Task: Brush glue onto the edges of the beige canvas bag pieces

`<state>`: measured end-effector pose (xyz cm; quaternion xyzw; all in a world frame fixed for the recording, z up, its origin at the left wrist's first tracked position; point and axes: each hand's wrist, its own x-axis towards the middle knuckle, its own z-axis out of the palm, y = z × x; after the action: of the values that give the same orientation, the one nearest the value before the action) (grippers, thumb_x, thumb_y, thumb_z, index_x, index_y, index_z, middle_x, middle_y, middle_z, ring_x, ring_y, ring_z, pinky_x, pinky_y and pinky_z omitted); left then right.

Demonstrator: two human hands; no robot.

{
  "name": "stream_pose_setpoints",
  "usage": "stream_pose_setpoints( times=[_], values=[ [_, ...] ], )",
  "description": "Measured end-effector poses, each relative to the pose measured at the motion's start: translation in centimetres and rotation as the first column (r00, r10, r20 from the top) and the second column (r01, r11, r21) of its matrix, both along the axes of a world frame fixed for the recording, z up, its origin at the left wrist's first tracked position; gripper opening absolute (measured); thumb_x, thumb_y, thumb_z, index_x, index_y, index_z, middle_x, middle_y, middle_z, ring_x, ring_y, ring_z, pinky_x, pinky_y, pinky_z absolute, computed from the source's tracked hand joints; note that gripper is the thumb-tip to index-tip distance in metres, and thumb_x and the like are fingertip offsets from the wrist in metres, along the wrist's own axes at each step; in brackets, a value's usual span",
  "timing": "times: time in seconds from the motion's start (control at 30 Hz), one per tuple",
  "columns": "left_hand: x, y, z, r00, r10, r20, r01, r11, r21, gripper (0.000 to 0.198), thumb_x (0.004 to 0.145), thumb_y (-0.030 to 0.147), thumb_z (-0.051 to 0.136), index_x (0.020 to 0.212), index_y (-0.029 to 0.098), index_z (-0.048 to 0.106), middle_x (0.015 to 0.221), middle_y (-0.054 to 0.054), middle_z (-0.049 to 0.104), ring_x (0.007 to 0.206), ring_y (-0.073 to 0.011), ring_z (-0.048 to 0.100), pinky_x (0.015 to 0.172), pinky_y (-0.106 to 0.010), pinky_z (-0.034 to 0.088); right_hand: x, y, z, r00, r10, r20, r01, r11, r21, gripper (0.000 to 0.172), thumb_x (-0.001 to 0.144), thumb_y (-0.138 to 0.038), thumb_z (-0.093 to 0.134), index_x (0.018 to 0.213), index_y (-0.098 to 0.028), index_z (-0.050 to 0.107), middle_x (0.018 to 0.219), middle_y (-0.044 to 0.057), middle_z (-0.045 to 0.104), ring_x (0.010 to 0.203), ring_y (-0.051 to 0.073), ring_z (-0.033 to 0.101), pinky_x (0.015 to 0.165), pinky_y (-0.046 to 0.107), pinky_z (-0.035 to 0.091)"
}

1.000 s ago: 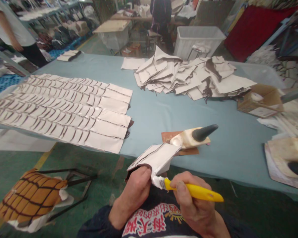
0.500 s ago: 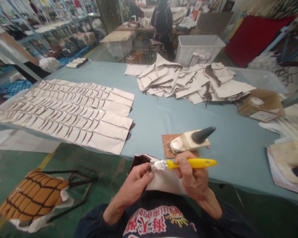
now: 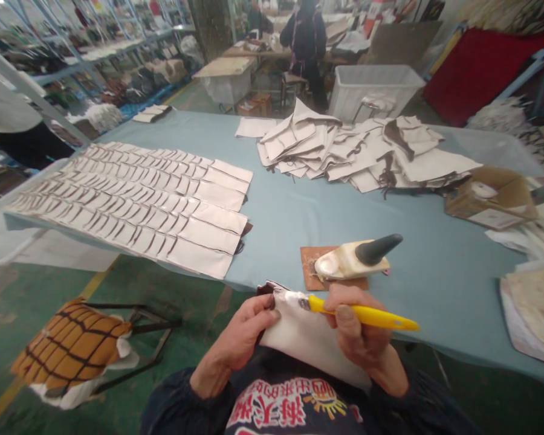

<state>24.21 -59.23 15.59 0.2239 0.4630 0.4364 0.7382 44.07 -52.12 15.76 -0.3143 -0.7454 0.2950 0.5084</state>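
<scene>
A cream fabric piece (image 3: 299, 338) with a dark brown lining lies across my lap at the table's front edge. My left hand (image 3: 245, 326) is closed on its upper left corner, thumb on top. In my right hand (image 3: 360, 323) is a yellow-handled brush (image 3: 381, 316), its whitened bristles touching the piece's upper edge near my left fingers. Just beyond, on a brown board (image 3: 310, 281), rests a pale, glue-smeared container (image 3: 344, 263) with a black tapered end (image 3: 379, 249).
Overlapping rows of cream pieces (image 3: 199, 254) cover the table's left side. A loose heap of similar pieces (image 3: 335, 145) lies at the back. A cardboard box (image 3: 489, 202) stands right. A cushioned stool (image 3: 72, 350) is at lower left. Two people (image 3: 306, 42) are farther off.
The brush has tilted, its handle end dropping to the right, and its bristles have shifted slightly right and up. The piece now lies flatter, showing less dark lining. My view has turned slightly left.
</scene>
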Motion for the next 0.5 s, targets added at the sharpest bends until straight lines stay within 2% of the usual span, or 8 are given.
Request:
stream_pose_setpoints(
  times=[0.07,0.13,0.27,0.37,0.5],
  values=[
    [0.0,0.2,0.2,1.0,-0.001,0.008,0.001,1.0,-0.009,0.036,0.077,0.038,0.081,0.103,0.012,0.079,0.081,-0.005,0.074,0.068,-0.0132,0.059,0.065,-0.021,0.045,-0.5,0.7,0.4,0.998,0.049,0.04,-0.052,0.994,0.091,0.027,0.105,-0.027,0.047,0.081,-0.023,0.06,0.061,-0.003,0.061,0.05,0.014,0.057,0.051,0.027,0.045],
    [-0.1,0.4,0.3,1.0,0.014,0.006,-0.014,1.0,-0.019,0.036,0.076,0.038,0.081,0.101,0.012,0.079,0.081,-0.005,0.074,0.068,-0.013,0.059,0.065,-0.021,0.044,-1.0,1.4,0.6,0.998,0.04,0.041,-0.046,0.989,0.138,0.026,0.105,-0.027,0.047,0.082,-0.023,0.06,0.06,-0.003,0.06,0.048,0.014,0.056,0.049,0.027,0.045],
    [-0.3,0.8,0.5,0.999,0.032,0.008,-0.032,0.999,-0.031,0.034,0.074,0.036,0.082,0.099,0.012,0.079,0.08,-0.005,0.074,0.067,-0.0132,0.06,0.064,-0.021,0.044,-1.3,1.7,0.7,1.0,0.019,0.007,-0.02,0.996,0.083,0.026,0.106,-0.029,0.046,0.085,-0.023,0.06,0.059,-0.003,0.058,0.048,0.014,0.056,0.048,0.027,0.044],
    [-0.5,1.0,0.4,0.999,0.041,0.004,-0.04,0.999,-0.036,0.032,0.074,0.035,0.082,0.096,0.012,0.079,0.076,-0.004,0.074,0.065,-0.0127,0.06,0.063,-0.021,0.044,-1.7,1.6,0.6,0.999,0.046,0.029,-0.049,0.989,0.138,0.026,0.106,-0.026,0.046,0.085,-0.023,0.06,0.062,-0.002,0.062,0.051,0.015,0.06,0.051,0.027,0.048],
    [-0.8,1.2,0.2,0.998,0.062,0.01,-0.062,0.997,-0.049,0.033,0.074,0.034,0.082,0.098,0.012,0.079,0.076,-0.004,0.074,0.066,-0.0128,0.06,0.064,-0.02,0.045,-2.2,1.8,0.4,0.999,-0.004,0.039,-0.001,0.99,0.142,0.024,0.105,-0.024,0.046,0.086,-0.023,0.059,0.066,-0.001,0.065,0.051,0.014,0.06,0.048,0.026,0.046]
  ],
)
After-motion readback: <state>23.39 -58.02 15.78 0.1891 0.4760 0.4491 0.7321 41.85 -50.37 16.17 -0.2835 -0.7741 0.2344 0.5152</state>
